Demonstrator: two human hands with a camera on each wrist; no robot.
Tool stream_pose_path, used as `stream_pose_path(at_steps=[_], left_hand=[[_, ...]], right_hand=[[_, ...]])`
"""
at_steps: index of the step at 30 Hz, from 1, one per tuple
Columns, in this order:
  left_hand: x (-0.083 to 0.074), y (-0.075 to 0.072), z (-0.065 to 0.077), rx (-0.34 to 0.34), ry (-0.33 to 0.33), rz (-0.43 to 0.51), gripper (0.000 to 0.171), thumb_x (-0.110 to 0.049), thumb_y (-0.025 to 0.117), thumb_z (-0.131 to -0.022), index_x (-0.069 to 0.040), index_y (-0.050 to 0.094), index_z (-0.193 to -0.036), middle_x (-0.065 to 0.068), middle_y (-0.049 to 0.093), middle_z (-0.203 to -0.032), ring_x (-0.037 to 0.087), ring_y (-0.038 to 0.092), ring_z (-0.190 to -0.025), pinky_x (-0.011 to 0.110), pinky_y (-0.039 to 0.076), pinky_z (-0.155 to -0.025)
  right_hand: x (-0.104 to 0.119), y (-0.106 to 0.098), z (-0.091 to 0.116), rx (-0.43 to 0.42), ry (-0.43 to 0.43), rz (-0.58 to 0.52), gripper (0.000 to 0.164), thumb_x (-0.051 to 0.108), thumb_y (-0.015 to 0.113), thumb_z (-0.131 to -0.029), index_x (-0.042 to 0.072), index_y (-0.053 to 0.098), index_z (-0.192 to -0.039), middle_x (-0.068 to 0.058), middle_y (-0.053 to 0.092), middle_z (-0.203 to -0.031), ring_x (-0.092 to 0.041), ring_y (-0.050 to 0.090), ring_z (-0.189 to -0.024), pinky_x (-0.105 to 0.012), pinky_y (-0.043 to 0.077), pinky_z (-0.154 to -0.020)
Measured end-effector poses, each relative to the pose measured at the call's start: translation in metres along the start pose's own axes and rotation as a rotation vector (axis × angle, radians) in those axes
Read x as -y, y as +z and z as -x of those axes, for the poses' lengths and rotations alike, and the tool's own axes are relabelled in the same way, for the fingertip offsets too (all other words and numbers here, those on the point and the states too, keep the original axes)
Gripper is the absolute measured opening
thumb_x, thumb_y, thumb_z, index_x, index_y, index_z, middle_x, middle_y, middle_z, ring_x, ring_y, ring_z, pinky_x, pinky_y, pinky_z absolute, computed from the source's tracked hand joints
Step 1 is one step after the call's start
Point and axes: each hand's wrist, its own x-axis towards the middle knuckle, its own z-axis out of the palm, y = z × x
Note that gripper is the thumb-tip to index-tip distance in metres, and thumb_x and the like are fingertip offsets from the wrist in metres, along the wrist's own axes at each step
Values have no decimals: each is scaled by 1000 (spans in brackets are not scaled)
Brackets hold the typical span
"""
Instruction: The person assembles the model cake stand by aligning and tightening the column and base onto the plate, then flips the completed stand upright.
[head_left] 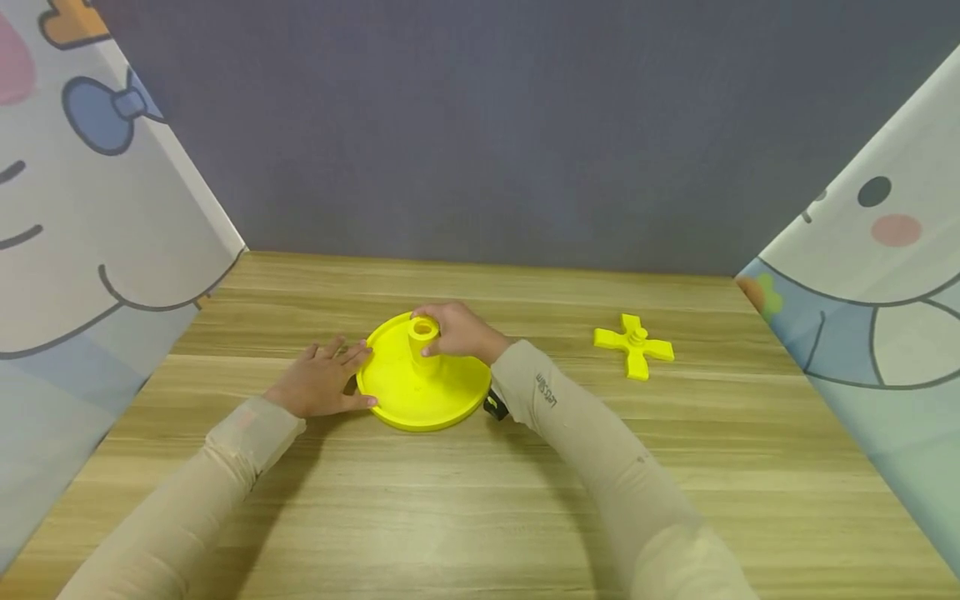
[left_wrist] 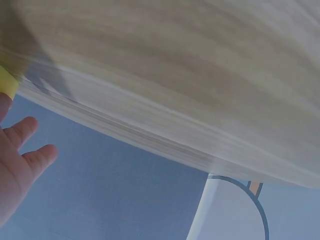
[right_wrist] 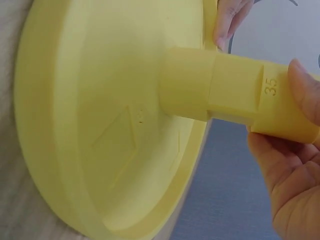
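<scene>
A round yellow dish (head_left: 420, 404) with a raised rim lies on the wooden table. From its middle rises a hollow yellow post (head_left: 423, 337), marked "35" in the right wrist view. My right hand (head_left: 461, 333) grips the upper end of this post (right_wrist: 235, 87) between thumb and fingers. At the dish's left edge, my left hand (head_left: 326, 379) touches the rim with spread fingers and thumb. The left wrist view catches only part of the left hand (left_wrist: 20, 160), two fingers extended, beside a sliver of yellow (left_wrist: 7, 84).
A yellow four-armed cross piece (head_left: 636, 346) with a small central knob lies to the right on the wooden table (head_left: 420, 517). Under my right wrist shows a small black object (head_left: 496, 406). A dark grey panel (head_left: 480, 142) stands behind, with cartoon-printed panels at both sides.
</scene>
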Motion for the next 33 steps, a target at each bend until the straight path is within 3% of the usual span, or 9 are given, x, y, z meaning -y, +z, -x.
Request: stream_pose_path(at_steps=[6, 11, 16, 23, 33], left_hand=[[-1, 1, 0, 3, -2, 4, 89, -65, 49, -89, 2, 36, -145, 20, 33, -150, 51, 28, -134, 70, 22, -103], [-2, 2, 0, 0, -1, 31, 88, -63, 51, -89, 2, 36, -145, 20, 33, -150, 51, 28, -134, 70, 22, -102], [-1, 1, 0, -8, 6, 11, 86, -60, 53, -89, 3, 36, -145, 21, 34, -149, 51, 31, -133, 70, 24, -102], [2, -1, 3, -11, 1, 11, 85, -59, 54, -89, 4, 36, -144, 21, 35, -149, 51, 31, -132, 70, 25, -101], [2, 0, 3, -6, 0, 37, 87, -61, 53, -89, 3, 35, -145, 21, 34, -149, 51, 28, -134, 70, 23, -103]], right_hand=[[-8, -2, 7, 34, -10, -68, 63, 9, 74, -84, -2, 43, -139, -17, 52, -135, -27, 51, -122, -32, 40, -103], [-30, -22, 26, 57, 87, -179, 71, 13, 69, -89, 2, 31, -148, -21, 49, -135, -32, 52, -120, -35, 46, -98], [-66, -51, 60, -27, 176, -214, 64, 11, 68, -90, 1, 38, -145, -24, 53, -129, -37, 53, -118, -43, 46, -97], [-105, -82, 109, -129, 250, -132, 54, 7, 66, -90, -7, 44, -138, -29, 57, -120, -41, 56, -111, -49, 46, -94], [-154, -103, 172, -112, 381, -185, 56, 12, 62, -93, -11, 39, -139, -30, 52, -122, -40, 52, -111, -52, 44, -94]])
